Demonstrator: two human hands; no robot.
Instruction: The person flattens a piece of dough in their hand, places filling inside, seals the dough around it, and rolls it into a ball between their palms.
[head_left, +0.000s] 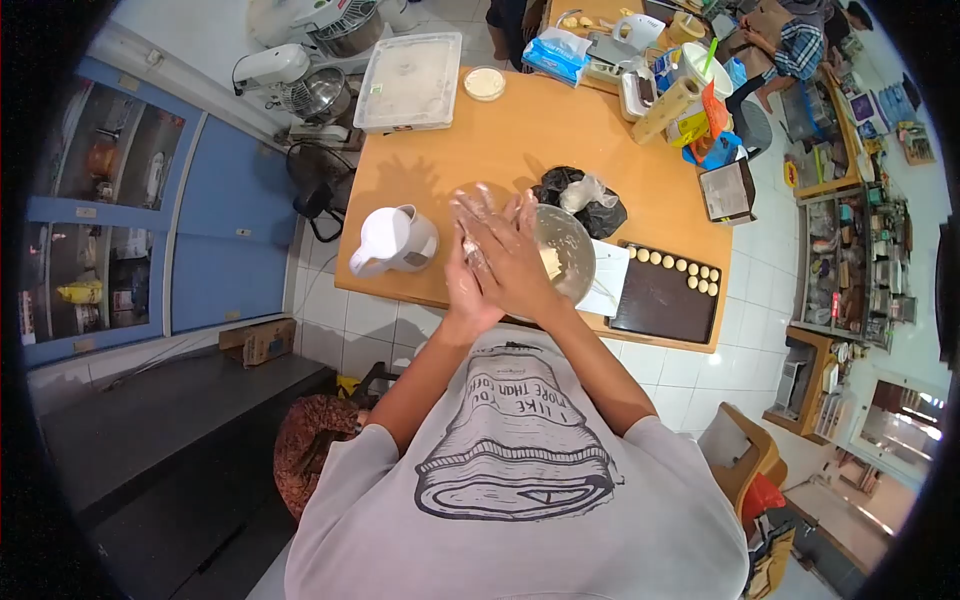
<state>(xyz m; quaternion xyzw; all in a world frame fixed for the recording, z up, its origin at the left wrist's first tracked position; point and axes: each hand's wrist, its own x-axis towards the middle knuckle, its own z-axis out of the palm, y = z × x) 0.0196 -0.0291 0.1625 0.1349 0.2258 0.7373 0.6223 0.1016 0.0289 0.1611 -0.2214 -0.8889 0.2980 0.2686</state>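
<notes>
Over the table's near edge, my left hand [468, 275] and my right hand [512, 255] are pressed palm to palm, the right lying across the left. White residue coats the fingers, which are stretched out. Whatever lies between the palms, if anything, is hidden. Just right of them and partly covered sits a metal bowl [578, 250] with pale dough [551, 263] inside. A dark baking tray [660, 308] at the right holds several small round dough balls [682, 265] along its far side. Between bowl and tray lies a white paper or flat scale [607, 275].
A white jug [400, 240] stands left of my hands. Behind the bowl is a black plastic bag [605, 215]. A lidded plastic box [408, 85] and a small round container [485, 84] sit at the far left. Bottles and packets crowd the far right, near other people [800, 45].
</notes>
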